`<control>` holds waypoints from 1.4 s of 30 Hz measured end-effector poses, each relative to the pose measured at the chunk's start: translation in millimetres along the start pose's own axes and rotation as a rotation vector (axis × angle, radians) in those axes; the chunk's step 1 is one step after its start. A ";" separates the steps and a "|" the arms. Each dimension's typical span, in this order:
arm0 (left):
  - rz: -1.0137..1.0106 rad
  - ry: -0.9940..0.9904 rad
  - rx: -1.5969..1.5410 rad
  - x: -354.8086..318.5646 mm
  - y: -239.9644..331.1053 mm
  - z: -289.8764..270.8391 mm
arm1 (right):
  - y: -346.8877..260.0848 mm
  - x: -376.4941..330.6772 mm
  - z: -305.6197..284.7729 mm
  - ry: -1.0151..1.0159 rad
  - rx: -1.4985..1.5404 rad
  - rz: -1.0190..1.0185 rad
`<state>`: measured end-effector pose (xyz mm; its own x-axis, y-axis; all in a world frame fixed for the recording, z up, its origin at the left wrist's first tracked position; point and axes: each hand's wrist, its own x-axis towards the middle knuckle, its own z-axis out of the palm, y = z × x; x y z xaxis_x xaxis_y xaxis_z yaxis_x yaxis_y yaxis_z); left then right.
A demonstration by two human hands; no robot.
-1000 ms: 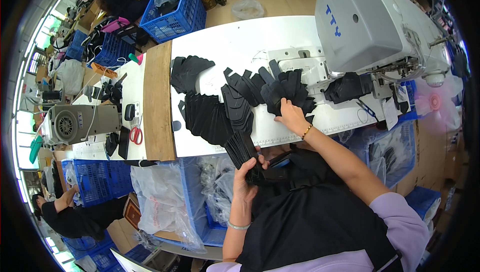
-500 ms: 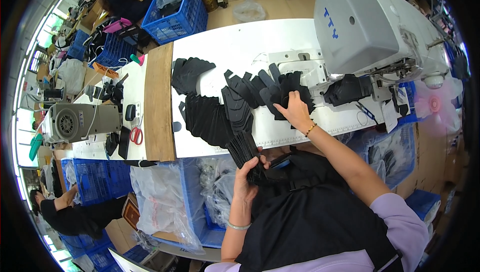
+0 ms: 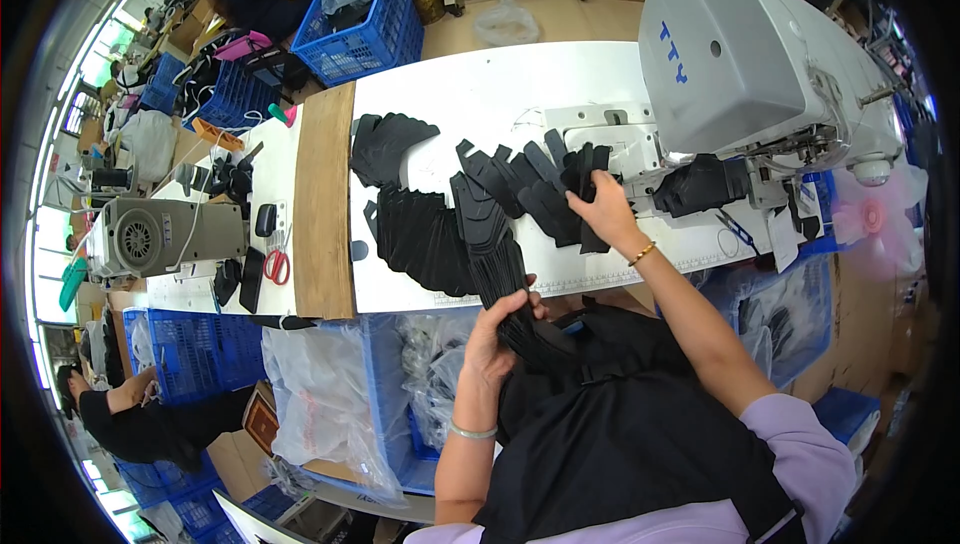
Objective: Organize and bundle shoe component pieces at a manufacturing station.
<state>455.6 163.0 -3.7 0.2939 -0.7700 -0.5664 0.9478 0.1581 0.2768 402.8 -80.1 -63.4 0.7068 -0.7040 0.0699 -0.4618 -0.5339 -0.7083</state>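
The left hand [image 3: 497,336] grips the near end of a long overlapping chain of black cut fabric pieces [image 3: 490,234], fingers closed around the pieces at the white table's [image 3: 480,94] front edge, just above the person's dark apron [image 3: 620,424]. The right hand [image 3: 603,212] rests on the fanned far end of the chain — fingers curled down onto the pieces, pressing them beside the grey sewing machine [image 3: 740,54]. The chain runs across the table from the machine bed toward the lap. A separate black stack [image 3: 388,142] lies further left, near a wooden board [image 3: 322,204]. Red-handled scissors [image 3: 277,266] lie beyond the board — well apart from both hands.
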 end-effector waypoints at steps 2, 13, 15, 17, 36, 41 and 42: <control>0.034 -0.022 -0.028 2.6 10.3 10.4 | -1.1 5.9 -21.2 -0.056 0.067 0.041; 0.295 0.044 0.402 114.4 -21.2 4.1 | -19.5 7.6 5.0 -0.395 0.863 0.415; 0.274 0.070 0.376 127.8 -23.9 -9.5 | -15.8 9.9 15.9 -0.434 0.845 0.436; 0.244 0.009 0.339 128.2 -20.5 -12.8 | -13.2 11.1 16.5 -0.461 0.827 0.460; 0.141 -0.223 0.319 94.6 15.8 2.5 | -66.0 1.9 -19.0 -0.742 0.845 0.327; 0.078 -0.160 0.129 96.3 9.7 6.9 | -63.1 16.8 -29.2 -0.749 0.969 0.368; 0.058 -0.194 0.088 94.9 9.1 8.4 | -62.5 21.6 -30.0 -0.770 0.955 0.401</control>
<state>491.1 86.1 -48.4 0.3100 -0.8673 -0.3896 0.9131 0.1575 0.3761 430.8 -76.0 3.4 0.8815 -0.1158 -0.4577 -0.3740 0.4203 -0.8267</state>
